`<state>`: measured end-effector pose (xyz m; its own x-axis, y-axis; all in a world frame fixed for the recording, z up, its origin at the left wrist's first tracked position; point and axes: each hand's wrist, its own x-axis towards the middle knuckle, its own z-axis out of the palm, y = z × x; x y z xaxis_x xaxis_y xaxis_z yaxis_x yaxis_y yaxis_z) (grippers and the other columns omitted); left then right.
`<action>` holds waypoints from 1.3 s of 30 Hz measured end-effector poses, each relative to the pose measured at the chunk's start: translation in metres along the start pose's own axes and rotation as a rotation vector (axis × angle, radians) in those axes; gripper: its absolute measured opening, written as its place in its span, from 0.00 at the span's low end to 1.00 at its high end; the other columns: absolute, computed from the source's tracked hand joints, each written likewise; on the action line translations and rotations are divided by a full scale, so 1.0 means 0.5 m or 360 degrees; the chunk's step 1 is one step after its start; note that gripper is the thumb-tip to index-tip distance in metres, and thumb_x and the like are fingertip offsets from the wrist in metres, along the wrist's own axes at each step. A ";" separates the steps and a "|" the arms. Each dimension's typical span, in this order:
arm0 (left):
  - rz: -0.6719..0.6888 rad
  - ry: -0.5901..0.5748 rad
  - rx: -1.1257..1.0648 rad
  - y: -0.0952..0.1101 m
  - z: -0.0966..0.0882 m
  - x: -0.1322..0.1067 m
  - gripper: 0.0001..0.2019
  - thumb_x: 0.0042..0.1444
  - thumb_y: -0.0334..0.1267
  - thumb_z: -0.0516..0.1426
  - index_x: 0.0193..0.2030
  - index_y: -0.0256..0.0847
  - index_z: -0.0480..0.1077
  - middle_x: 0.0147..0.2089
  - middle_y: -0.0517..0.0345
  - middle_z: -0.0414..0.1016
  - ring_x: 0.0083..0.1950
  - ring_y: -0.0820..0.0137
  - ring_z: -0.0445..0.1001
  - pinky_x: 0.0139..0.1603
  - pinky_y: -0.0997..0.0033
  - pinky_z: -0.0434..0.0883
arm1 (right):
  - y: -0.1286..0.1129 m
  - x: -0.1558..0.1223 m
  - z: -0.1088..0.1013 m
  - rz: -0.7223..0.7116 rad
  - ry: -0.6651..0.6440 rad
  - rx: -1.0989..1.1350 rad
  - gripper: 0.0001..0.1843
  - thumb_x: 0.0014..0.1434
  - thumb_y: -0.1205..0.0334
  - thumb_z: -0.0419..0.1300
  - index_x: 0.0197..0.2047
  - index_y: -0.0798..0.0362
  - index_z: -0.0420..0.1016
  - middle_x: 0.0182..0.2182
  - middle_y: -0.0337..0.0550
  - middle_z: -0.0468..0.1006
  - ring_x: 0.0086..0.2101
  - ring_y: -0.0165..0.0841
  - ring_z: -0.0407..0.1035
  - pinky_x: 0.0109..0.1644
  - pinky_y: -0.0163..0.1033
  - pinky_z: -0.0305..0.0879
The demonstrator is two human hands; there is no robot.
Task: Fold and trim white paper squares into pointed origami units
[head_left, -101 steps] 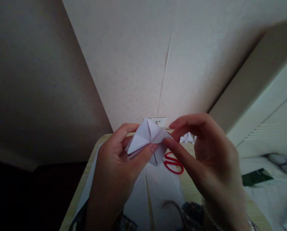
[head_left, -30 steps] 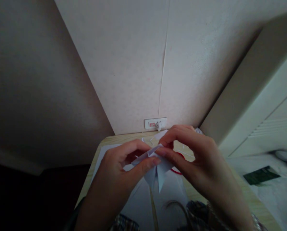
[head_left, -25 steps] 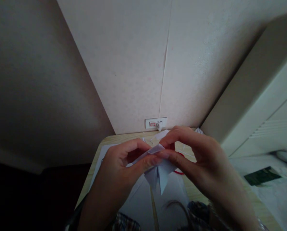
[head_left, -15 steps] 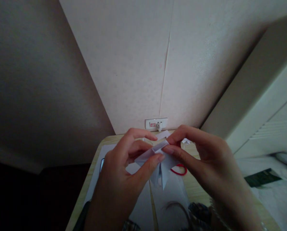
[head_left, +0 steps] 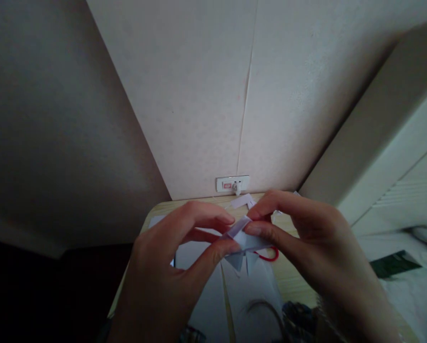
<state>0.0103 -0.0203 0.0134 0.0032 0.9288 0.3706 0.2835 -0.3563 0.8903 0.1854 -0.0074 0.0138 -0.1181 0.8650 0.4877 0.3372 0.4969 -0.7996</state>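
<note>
The folded paper (head_left: 242,237) was pinched by the left hand (head_left: 170,267) and the right hand (head_left: 306,243), long edge crosswise, tips pointed downward. Red scissors (head_left: 269,255) were half hidden behind the paper.

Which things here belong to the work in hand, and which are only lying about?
In use:
- folded paper, pinched by left hand and right hand

Lying about:
- red scissors
- flat sheets
- paper scrap
- wall socket
</note>
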 end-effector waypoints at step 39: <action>-0.0206 0.0062 -0.0408 -0.005 0.024 0.006 0.11 0.47 0.25 0.64 0.20 0.45 0.73 0.25 0.72 0.78 0.29 0.80 0.76 0.33 0.89 0.73 | 0.002 -0.011 0.006 -0.0132 0.0028 -0.0080 0.09 0.59 0.63 0.68 0.29 0.50 0.76 0.24 0.28 0.77 0.28 0.24 0.70 0.32 0.30 0.63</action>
<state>0.0211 -0.0153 0.0090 -0.0553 0.9654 0.2548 0.0272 -0.2537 0.9669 0.1837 -0.0112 0.0092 -0.1313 0.8193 0.5582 0.3733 0.5625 -0.7378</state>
